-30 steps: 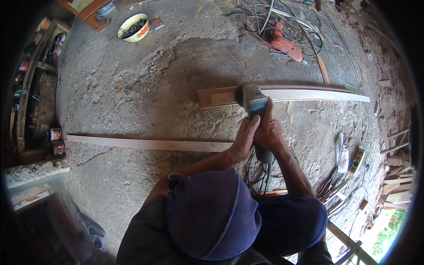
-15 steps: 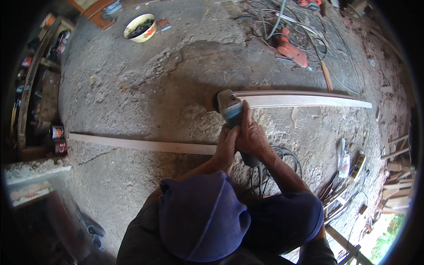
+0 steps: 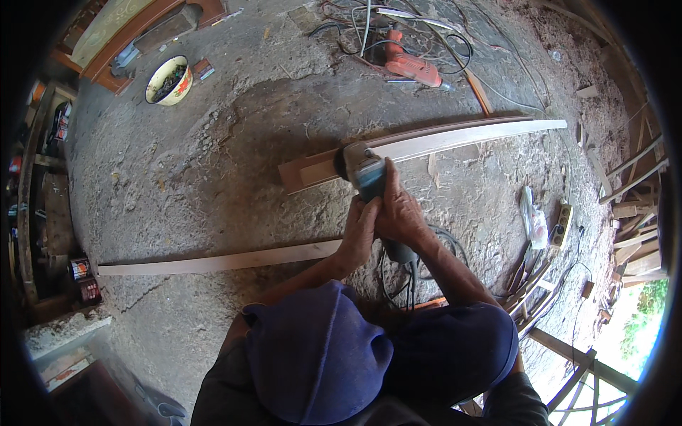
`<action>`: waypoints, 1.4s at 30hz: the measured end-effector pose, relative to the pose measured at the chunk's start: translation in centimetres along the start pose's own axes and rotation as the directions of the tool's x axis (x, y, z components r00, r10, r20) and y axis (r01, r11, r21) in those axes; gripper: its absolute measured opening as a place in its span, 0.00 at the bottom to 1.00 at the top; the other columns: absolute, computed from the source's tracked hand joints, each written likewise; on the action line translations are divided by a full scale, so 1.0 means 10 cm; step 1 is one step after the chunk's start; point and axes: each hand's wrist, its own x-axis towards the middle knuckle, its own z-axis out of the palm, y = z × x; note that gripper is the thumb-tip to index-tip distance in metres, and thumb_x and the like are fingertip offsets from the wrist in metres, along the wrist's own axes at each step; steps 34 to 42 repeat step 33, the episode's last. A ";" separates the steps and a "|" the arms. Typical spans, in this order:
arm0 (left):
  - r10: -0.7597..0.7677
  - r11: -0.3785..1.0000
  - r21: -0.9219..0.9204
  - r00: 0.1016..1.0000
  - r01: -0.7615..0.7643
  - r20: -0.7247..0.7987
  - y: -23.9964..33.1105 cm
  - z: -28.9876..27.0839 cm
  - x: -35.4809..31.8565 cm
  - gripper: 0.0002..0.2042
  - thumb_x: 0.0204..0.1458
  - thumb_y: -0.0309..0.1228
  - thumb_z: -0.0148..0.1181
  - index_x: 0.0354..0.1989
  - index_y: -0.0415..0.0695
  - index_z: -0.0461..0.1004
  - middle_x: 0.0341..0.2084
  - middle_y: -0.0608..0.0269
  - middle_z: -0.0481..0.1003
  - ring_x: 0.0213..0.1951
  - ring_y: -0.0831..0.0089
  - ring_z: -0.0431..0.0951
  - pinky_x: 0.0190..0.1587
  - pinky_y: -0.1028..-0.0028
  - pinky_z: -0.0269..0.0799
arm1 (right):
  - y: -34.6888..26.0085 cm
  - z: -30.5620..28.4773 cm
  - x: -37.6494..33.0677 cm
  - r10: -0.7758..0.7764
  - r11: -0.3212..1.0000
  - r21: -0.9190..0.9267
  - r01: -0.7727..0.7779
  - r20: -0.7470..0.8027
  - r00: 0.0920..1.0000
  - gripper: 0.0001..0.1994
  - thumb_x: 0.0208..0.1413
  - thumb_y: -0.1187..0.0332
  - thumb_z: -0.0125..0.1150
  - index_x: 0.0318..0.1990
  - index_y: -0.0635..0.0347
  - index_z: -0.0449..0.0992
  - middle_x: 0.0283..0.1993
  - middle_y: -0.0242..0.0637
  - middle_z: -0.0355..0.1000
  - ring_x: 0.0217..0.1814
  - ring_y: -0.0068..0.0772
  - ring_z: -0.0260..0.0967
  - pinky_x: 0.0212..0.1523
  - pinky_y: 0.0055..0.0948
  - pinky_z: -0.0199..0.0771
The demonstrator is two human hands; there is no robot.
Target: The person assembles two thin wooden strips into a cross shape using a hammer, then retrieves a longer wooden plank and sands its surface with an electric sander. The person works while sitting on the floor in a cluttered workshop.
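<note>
Both of my hands are closed around an angle grinder [image 3: 369, 177] with a grey head, a teal body and a dark rear end. My left hand [image 3: 360, 233] wraps its near side, and my right hand [image 3: 400, 213] grips from the right with the index finger stretched along the body. The grinder's dark disc is over a long wooden strip [image 3: 476, 137], pale on top, lying beside a brown strip [image 3: 312, 163] on the floor. Whether the disc touches the wood is hard to tell. Left of my arms lies another pale strip [image 3: 213, 263].
A red power drill [image 3: 413, 69] lies among tangled cables at the far side. A patterned bowl [image 3: 170, 80] with dark bits stands far left. On the right are a power strip [image 3: 563, 226], a plastic bag [image 3: 536, 226] and scrap wood [image 3: 639, 248]. The concrete floor [image 3: 234, 170] is rough.
The whole view has turned, tilting the strips. The grinder has moved rightward along the long strip, so the strip's left end now shows past the disc. Both hands keep their grip.
</note>
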 end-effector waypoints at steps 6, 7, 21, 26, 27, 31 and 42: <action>-0.065 0.977 0.206 0.996 0.050 0.066 -0.19 0.48 0.32 0.18 0.68 0.39 0.55 0.55 0.39 0.63 0.42 0.62 0.71 0.43 0.78 0.72 0.42 0.74 0.73 | 0.56 -0.30 0.00 0.085 0.996 -0.003 -0.086 -0.109 0.990 0.53 0.61 0.56 0.61 0.76 0.68 0.25 0.47 0.69 0.77 0.45 0.71 0.79 0.47 0.58 0.80; -0.061 0.953 0.301 0.990 0.020 0.129 -0.17 0.50 0.39 0.20 0.68 0.41 0.55 0.56 0.38 0.63 0.42 0.61 0.71 0.43 0.78 0.72 0.42 0.73 0.74 | 0.66 -0.37 -0.01 0.131 0.991 -0.014 -0.134 -0.144 0.981 0.53 0.61 0.55 0.61 0.77 0.65 0.26 0.44 0.68 0.78 0.43 0.70 0.79 0.44 0.58 0.80; 0.202 -0.398 0.875 0.904 -0.275 0.376 1.45 -1.06 0.21 0.27 0.49 0.26 0.72 0.60 0.43 0.75 0.55 0.53 0.73 0.55 0.51 0.74 0.59 0.58 0.71 | 1.10 -1.18 -0.42 0.209 0.898 0.440 -0.002 -0.422 0.882 0.46 0.56 0.55 0.71 0.73 0.69 0.50 0.62 0.54 0.68 0.62 0.44 0.67 0.65 0.42 0.67; 0.151 -0.434 0.772 0.807 -0.465 0.571 1.53 -1.05 0.41 0.22 0.51 0.26 0.71 0.56 0.41 0.76 0.52 0.55 0.74 0.56 0.54 0.74 0.59 0.59 0.73 | 0.92 -1.10 -0.45 0.188 0.893 0.449 0.012 -0.397 0.898 0.44 0.57 0.54 0.71 0.72 0.64 0.53 0.61 0.48 0.69 0.60 0.39 0.66 0.63 0.40 0.68; 0.129 -0.478 0.743 0.799 -0.469 0.587 1.54 -1.04 0.43 0.21 0.51 0.26 0.70 0.54 0.41 0.76 0.52 0.55 0.74 0.56 0.54 0.74 0.59 0.59 0.73 | 0.89 -1.09 -0.46 0.183 0.892 0.453 0.014 -0.387 0.904 0.45 0.57 0.55 0.72 0.73 0.66 0.51 0.62 0.50 0.68 0.61 0.40 0.65 0.64 0.40 0.67; 0.132 -0.539 0.659 0.720 -0.525 0.681 1.38 -1.06 0.47 0.18 0.56 0.30 0.67 0.55 0.42 0.75 0.54 0.55 0.75 0.56 0.53 0.76 0.58 0.58 0.75 | 0.84 -1.06 -0.49 0.153 0.890 0.456 0.015 -0.330 0.932 0.48 0.57 0.54 0.72 0.74 0.67 0.48 0.63 0.52 0.67 0.64 0.41 0.64 0.66 0.40 0.65; 0.057 -0.527 0.648 0.738 -0.550 0.672 1.29 -1.10 0.56 0.19 0.58 0.31 0.66 0.58 0.44 0.75 0.54 0.54 0.75 0.57 0.54 0.76 0.59 0.59 0.75 | 0.82 -1.01 -0.49 0.166 0.863 0.505 0.005 -0.293 0.942 0.50 0.56 0.53 0.74 0.76 0.63 0.47 0.65 0.53 0.65 0.66 0.41 0.62 0.68 0.39 0.63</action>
